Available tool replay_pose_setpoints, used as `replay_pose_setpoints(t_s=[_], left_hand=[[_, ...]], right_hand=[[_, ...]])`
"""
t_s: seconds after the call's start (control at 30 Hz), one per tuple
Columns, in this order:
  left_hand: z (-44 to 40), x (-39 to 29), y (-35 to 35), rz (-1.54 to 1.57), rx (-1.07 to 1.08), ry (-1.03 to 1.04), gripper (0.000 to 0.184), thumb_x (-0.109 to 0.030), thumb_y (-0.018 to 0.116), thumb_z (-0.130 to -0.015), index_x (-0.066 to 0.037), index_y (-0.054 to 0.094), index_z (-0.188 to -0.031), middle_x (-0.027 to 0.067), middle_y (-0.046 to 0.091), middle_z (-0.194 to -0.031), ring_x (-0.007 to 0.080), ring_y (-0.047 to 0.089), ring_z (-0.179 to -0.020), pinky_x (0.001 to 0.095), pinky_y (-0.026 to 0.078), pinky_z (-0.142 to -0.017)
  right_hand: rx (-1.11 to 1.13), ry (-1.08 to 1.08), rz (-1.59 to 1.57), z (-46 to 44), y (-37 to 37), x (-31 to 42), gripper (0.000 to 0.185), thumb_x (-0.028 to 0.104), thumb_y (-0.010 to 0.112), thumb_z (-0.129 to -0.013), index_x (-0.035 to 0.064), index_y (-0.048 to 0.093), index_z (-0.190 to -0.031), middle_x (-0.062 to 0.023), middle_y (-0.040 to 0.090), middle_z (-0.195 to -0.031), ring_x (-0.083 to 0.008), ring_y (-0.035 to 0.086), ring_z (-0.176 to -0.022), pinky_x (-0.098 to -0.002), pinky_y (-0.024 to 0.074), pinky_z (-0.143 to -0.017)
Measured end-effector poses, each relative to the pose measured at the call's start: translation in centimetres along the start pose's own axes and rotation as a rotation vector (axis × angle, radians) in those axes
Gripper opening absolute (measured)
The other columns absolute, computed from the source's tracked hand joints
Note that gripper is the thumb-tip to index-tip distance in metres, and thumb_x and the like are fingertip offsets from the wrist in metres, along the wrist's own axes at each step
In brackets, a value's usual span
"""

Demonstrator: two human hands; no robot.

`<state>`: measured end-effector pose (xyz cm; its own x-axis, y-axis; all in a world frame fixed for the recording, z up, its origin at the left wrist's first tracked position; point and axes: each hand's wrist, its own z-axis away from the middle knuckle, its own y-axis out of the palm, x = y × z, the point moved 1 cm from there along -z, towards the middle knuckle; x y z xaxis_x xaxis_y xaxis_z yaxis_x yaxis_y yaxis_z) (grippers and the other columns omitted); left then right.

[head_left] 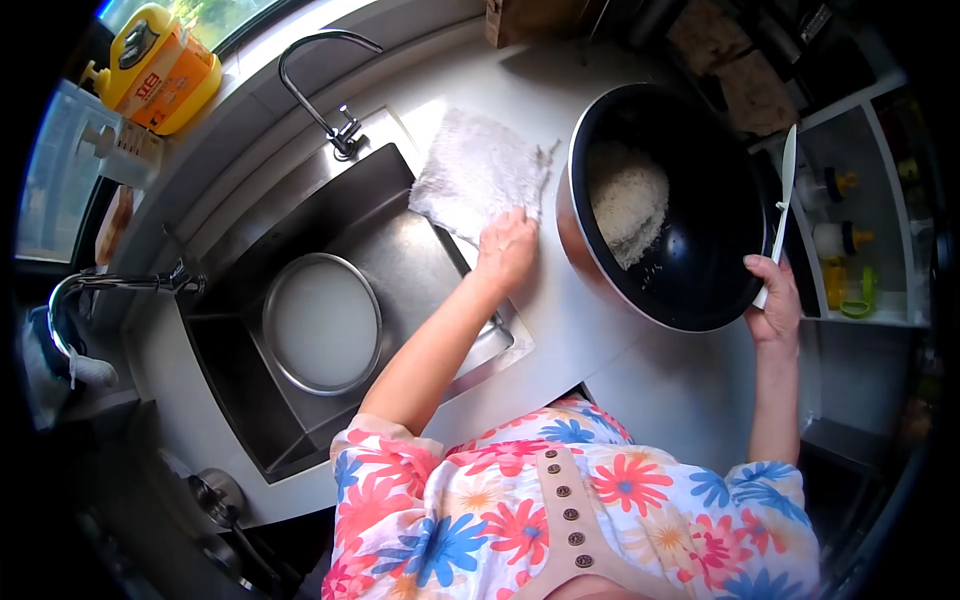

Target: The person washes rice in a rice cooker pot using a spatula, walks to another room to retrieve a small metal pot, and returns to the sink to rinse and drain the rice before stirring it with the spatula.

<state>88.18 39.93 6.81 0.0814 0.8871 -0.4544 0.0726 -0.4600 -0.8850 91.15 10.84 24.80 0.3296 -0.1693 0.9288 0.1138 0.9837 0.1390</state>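
My left hand [508,248] is closed on the lower corner of a pale, fluffy cloth [475,175] lying on the counter right of the sink. My right hand [775,300] grips the right rim of a large pot [710,230], dark inside and coppery outside, which tilts so its opening faces me. Pinched in the same hand is a long white utensil [787,180], seen edge-on, like a rice paddle, with a few grains stuck to it. Cooked white rice [628,205] is clumped at the left inside the pot, with loose grains below it.
Left of the cloth, a steel sink [390,240] holds a round metal basin [322,325] of cloudy liquid. Two faucets stand nearby, one at the back [345,135] and one at the left [120,285]. A yellow detergent bottle [160,75] sits on the sill; shelves [880,200] with bottles stand right.
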Motion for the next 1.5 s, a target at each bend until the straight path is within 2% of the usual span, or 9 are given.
replay_pose_setpoints(t_s=[0.27, 0.47, 0.6, 0.8, 0.83, 0.97, 1.17, 1.3, 1.5], left_hand=[[9.9, -3.7, -0.7, 0.268, 0.023, 0.219, 0.015, -0.009, 0.052, -0.078, -0.001, 0.061, -0.088, 0.0142, 0.056, -0.089, 0.0314, 0.056, -0.083, 0.0397, 0.047, -0.073], [12.7, 3.4, -2.8, 0.579, -0.267, -0.394, 0.019, -0.006, 0.057, -0.076, -0.004, 0.064, -0.094, 0.0131, 0.062, -0.084, 0.0226, 0.06, -0.064, 0.0311, 0.048, -0.063], [9.8, 7.5, -2.1, 1.103, -0.256, -0.704, 0.057, -0.012, 0.06, -0.076, -0.004, 0.042, -0.129, 0.0101, 0.056, -0.11, 0.0122, 0.057, -0.078, 0.0272, 0.047, -0.061], [6.1, 9.3, -0.9, 1.199, -0.193, -0.772, 0.042, -0.006, 0.062, -0.07, 0.003, 0.053, -0.11, 0.0049, 0.061, -0.078, 0.0102, 0.055, -0.06, 0.0223, 0.041, -0.05], [5.8, 10.0, -0.8, 1.208, -0.231, -0.762, 0.036, -0.005, 0.062, -0.069, 0.003, 0.056, -0.103, 0.0041, 0.06, -0.073, 0.0097, 0.054, -0.057, 0.022, 0.04, -0.049], [4.6, 10.3, -3.9, 1.13, -0.289, -0.766, 0.018, -0.003, 0.062, -0.066, 0.001, 0.061, -0.083, 0.003, 0.058, -0.065, 0.0088, 0.052, -0.05, 0.0216, 0.039, -0.044], [5.8, 9.3, -7.9, 1.119, -0.495, -0.631, 0.017, -0.015, 0.061, -0.084, -0.001, 0.06, -0.094, 0.0009, 0.057, -0.067, 0.0061, 0.051, -0.051, 0.0178, 0.04, -0.045], [5.7, 2.6, -12.1, 1.308, -0.323, -0.428, 0.029, -0.017, 0.061, -0.086, 0.001, 0.057, -0.108, 0.0001, 0.058, -0.069, 0.0044, 0.05, -0.052, 0.017, 0.04, -0.045], [5.4, 0.8, -12.6, 1.239, -0.251, -0.306, 0.043, -0.012, 0.064, -0.082, 0.004, 0.051, -0.119, -0.0025, 0.056, -0.067, 0.0012, 0.044, -0.047, 0.0155, 0.035, -0.038]], right_hand=[[0.187, 0.036, -0.04, -1.0, 4.5, -3.4, 0.015, -0.005, 0.062, -0.071, 0.0058, 0.059, -0.081, -0.002, 0.061, -0.069, -0.012, 0.06, -0.062, -0.0247, 0.0519, -0.061], [0.222, 0.048, -0.113, -0.4, 6.6, -8.6, 0.018, -0.007, 0.061, -0.072, 0.0058, 0.06, -0.084, -0.0024, 0.062, -0.072, -0.0105, 0.06, -0.064, -0.0233, 0.0514, -0.064], [0.209, 0.072, -0.141, 1.1, 6.7, -9.4, 0.017, -0.004, 0.061, -0.075, 0.0077, 0.061, -0.087, -0.0016, 0.063, -0.076, -0.0097, 0.061, -0.069, -0.0234, 0.0512, -0.067], [0.25, 0.083, -0.239, 2.2, 6.3, -10.4, 0.014, 0.003, 0.062, -0.081, 0.0102, 0.061, -0.093, -0.0014, 0.064, -0.083, -0.0125, 0.063, -0.079, -0.0275, 0.0522, -0.073], [0.209, 0.06, -0.214, 2.4, 6.6, -10.3, 0.009, 0.013, 0.062, -0.084, 0.009, 0.06, -0.092, -0.0004, 0.063, -0.074, -0.011, 0.062, -0.068, -0.0247, 0.0528, -0.064], [0.324, -0.027, 0.32, 1.6, 4.7, -8.1, 0.034, 0.04, 0.065, -0.08, 0.0076, 0.057, -0.083, 0.0022, 0.053, -0.056, -0.0061, 0.05, -0.045, -0.0181, 0.0416, -0.039], [0.398, -0.7, 1.051, 1.0, 5.4, -0.7, 0.026, 0.026, 0.061, -0.085, 0.0013, 0.06, -0.093, -0.0059, 0.055, -0.056, -0.012, 0.05, -0.045, -0.0256, 0.0418, -0.046], [0.493, -0.646, 1.354, 1.3, 8.1, 1.9, 0.019, 0.011, 0.054, -0.08, 0.0007, 0.061, -0.094, -0.0139, 0.057, -0.059, -0.0241, 0.057, -0.051, -0.0325, 0.0453, -0.053], [0.394, -1.025, 1.485, -1.4, 12.1, -1.9, 0.01, 0.008, 0.05, -0.079, 0.0031, 0.059, -0.081, -0.0156, 0.06, -0.064, -0.0311, 0.061, -0.062, -0.0394, 0.05, -0.06]])
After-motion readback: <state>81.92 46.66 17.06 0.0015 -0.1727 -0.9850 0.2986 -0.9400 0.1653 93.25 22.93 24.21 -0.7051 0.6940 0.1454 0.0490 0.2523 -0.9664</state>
